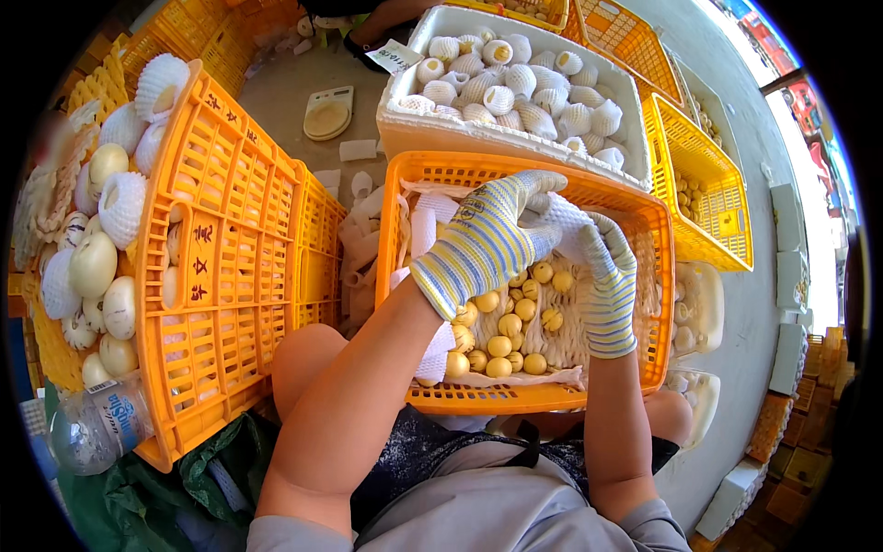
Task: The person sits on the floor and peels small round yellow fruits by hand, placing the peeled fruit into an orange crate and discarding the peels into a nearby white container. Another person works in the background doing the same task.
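Observation:
Both my hands wear striped knit gloves and meet over an orange plastic crate [524,401]. My left hand [493,231] and my right hand [607,276] hold a white foam net sleeve [567,224] between them; whether a fruit is inside cannot be told. Below, small yellow round fruits [509,324] lie on netting in the crate. More foam net sleeves [434,355] lie along the crate's left side, partly behind my left forearm. Beyond the crate stands a white foam box [514,148] full of fruits in foam nets [498,100].
An upright orange crate [221,276] stands at left, with pale fruits [93,265] and a plastic bottle [103,421] beside it. A scale [328,114] sits on the floor near loose foam sleeves. Yellow crates [717,214] stand at right. Part of another person's leg [390,24] shows at the top.

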A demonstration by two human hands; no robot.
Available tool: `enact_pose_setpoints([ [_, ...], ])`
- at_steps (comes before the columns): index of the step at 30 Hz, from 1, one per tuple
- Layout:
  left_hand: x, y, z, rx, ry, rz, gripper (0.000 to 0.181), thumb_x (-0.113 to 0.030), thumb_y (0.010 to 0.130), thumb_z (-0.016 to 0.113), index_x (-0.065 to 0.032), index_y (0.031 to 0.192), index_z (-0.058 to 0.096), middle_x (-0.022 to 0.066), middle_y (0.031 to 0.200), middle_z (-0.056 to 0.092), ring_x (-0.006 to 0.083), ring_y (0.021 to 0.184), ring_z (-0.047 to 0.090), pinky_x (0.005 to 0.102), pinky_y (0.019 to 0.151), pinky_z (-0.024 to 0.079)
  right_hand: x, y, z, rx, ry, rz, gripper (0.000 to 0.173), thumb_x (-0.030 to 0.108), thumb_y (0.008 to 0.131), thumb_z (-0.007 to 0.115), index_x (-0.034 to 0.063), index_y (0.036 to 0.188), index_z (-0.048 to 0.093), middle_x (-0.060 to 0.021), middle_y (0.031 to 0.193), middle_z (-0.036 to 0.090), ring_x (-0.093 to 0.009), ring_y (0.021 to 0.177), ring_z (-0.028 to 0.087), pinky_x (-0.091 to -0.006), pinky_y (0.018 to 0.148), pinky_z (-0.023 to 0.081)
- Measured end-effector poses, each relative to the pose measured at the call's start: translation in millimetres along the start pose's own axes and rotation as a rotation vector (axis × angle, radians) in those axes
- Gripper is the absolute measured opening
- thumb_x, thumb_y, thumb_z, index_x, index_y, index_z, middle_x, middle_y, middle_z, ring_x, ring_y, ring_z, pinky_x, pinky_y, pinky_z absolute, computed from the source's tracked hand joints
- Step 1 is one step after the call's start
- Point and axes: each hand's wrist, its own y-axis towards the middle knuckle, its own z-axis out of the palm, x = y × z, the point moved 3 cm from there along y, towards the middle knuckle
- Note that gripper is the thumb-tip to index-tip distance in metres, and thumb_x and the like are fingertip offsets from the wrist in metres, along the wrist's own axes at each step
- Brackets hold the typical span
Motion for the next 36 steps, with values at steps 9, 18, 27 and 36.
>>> enact_pose_setpoints([
  [9,23,-1,14,0.044,-0.034,-0.151,0.038,0.004,0.083,0.065,0.0007,0.121,0.062,0.0146,0.111,0.069,0.0219,0.107,0.064,0.0311,0.095,0.05,-85,-2,-74,0.195,-0.395,0.343,0.04,0.034,0.096,0.061,0.002,0.12,0.061,-0.0061,0.106,0.067,-0.015,0.096,0.063,-0.0313,0.088,0.051],
  [18,19,-3,-9,-0.185,0.359,-0.273,0.039,0.001,0.087,0.059,0.0003,0.125,0.058,0.0176,0.121,0.065,0.0288,0.109,0.063,0.0329,0.095,0.05,-134,-36,-121,0.271,-1.127,0.455,0.06,0.02,0.082,0.073,0.007,0.135,0.049,-0.0164,0.126,0.058,-0.03,0.113,0.058,-0.0371,0.098,0.046],
  [27,28,-12,35,0.184,-0.3,-0.336,0.061,-0.021,0.085,0.073,0.007,0.133,0.048,0.0179,0.118,0.065,0.0221,0.109,0.063,0.0295,0.094,0.051,22,-33,-10,0.118,-0.816,-0.446,0.068,0.015,0.07,0.085,0.0017,0.129,0.053,-0.0158,0.12,0.061,-0.029,0.11,0.059,-0.0371,0.095,0.048],
  [36,9,-12,33,0.208,-0.768,-0.376,0.06,-0.018,0.083,0.075,-0.0063,0.136,0.05,0.0083,0.125,0.058,0.0175,0.111,0.06,0.0281,0.087,0.055,8,-20,-28,0.16,0.418,0.227,0.067,0.041,0.092,0.063,0.0013,0.141,0.041,-0.0168,0.134,0.052,-0.025,0.123,0.053,-0.0402,0.107,0.04],
])
